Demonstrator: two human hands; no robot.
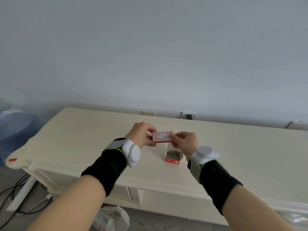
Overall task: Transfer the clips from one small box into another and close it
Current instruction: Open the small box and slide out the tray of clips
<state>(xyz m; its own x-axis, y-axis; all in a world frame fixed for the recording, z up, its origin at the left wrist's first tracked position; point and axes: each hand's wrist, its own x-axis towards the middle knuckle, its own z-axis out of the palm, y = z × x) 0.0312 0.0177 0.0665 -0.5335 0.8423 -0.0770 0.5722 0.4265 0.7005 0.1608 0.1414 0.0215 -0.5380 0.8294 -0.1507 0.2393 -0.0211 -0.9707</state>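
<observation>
Red-and-white clip box [162, 137] held in the air just above and behind the open box [172, 157], label face turned toward the camera. Left hand [141, 135] pinches its left end between thumb and fingers; right hand [185, 142] grips the right end, thumb on the front face near a grey patch. A two-ended hold like this probably steadies the carton so an end flap can be worked.

The open box stands upright on the cream table [233, 147], mouth up, directly under the right hand. That suits it to be the partner box for the transfer. Its interior looks grey; clips cannot be resolved.

Held box's label: red frame, small print, not legible. The open box has a red lower band with a white mark, also unreadable.
</observation>
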